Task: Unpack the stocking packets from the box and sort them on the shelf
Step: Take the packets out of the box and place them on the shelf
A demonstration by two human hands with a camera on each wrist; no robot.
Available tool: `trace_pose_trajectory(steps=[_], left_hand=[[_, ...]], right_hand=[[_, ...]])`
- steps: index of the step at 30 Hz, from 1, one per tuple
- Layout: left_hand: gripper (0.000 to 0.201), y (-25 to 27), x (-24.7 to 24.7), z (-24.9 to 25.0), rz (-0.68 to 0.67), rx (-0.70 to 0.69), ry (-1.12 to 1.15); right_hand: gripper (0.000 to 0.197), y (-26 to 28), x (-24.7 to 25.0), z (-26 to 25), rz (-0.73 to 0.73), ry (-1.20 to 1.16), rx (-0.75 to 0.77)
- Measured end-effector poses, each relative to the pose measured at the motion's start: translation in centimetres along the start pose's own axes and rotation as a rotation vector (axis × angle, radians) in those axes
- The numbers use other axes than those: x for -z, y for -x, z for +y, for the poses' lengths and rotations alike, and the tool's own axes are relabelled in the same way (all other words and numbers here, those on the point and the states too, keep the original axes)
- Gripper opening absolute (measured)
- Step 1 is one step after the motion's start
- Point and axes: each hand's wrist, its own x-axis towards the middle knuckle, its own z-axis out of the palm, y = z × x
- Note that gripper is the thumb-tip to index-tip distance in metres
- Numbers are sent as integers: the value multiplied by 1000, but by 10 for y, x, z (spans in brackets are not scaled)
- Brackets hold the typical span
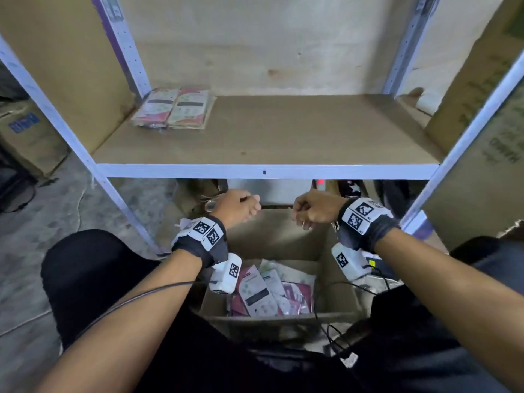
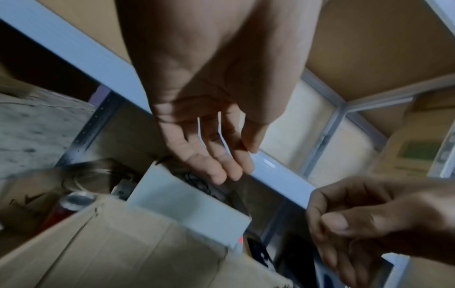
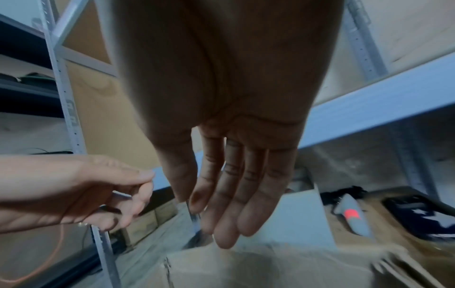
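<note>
I see both hands low in centre frame, above the open cardboard box (image 1: 326, 268). Left hand (image 1: 236, 208) and right hand (image 1: 313, 208) hang loose-fingered, holding nothing. Stocking packets (image 1: 269, 290) lie below them in the box; two packet stacks (image 1: 174, 107) sit upper left on the shelf (image 1: 283, 137).

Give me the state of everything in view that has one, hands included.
Box: open, packets still inside.
Packets in box: loose, jumbled pile.
Packets on shelf: two stacks side by side, lying flat, back left corner.
Shelf: otherwise bare board.
Left hand: above box, fingers relaxed, holding nothing.
Right hand: above box, fingers relaxed, holding nothing.
</note>
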Motion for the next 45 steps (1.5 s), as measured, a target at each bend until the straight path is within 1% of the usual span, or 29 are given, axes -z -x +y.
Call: trace_pose_trajectory(steps=[4, 6, 8, 11, 14, 16, 18, 20, 22, 24, 27, 31, 33, 36, 39, 40, 43, 45], left_hand=[[22, 1, -36, -25, -187, 131, -56], [23, -1, -49, -39, -253, 189, -100], [23, -4, -58, -52, -276, 217, -172], [21, -11, -66, -68, -323, 217, -330], [23, -19, -71, -83, -361, 288, -369], [18, -24, -73, -93, -356, 340, -376], [18, -30, -75, -104, -352, 385, -391], [24, -34, -78, -112, -359, 425, -429], [31, -37, -80, -119, -341, 452, -479], [37, -39, -82, -126, -318, 472, -519], [37, -43, -84, -135, -302, 482, -556], [38, -49, -83, -148, -292, 518, -558], [39, -51, -84, -154, -303, 514, -555], [41, -52, -82, -157, -298, 509, -577], [40, -52, -84, -157, -317, 485, -596], [40, -52, -84, -155, -316, 479, -597], [38, -50, -87, -152, -295, 453, -575], [39, -48, -87, -151, -290, 446, -535]], right_hand=[[12, 3, -14, 37, -42, 13, -47], [11, 1, -20, 51, -57, -2, -76], [12, -6, -28, 62, -62, -31, -107], [16, -21, -41, 73, -101, -71, -147], [14, -39, -55, 81, -155, -92, -172], [13, -52, -66, 86, -175, -123, -201], [14, -65, -80, 91, -185, -132, -219], [18, -79, -97, 96, -206, -110, -253], [25, -95, -115, 101, -256, -78, -291], [24, -108, -129, 107, -289, -55, -306], [23, -122, -147, 113, -331, 42, -298], [25, -136, -190, 121, -369, 140, -305], [32, -141, -211, 128, -364, 178, -327], [45, -146, -236, 136, -362, 168, -351], [47, -150, -254, 137, -320, 189, -336], [51, -152, -258, 136, -308, 178, -345], [70, -157, -266, 137, -299, 169, -382], [78, -161, -268, 135, -301, 177, -383]])
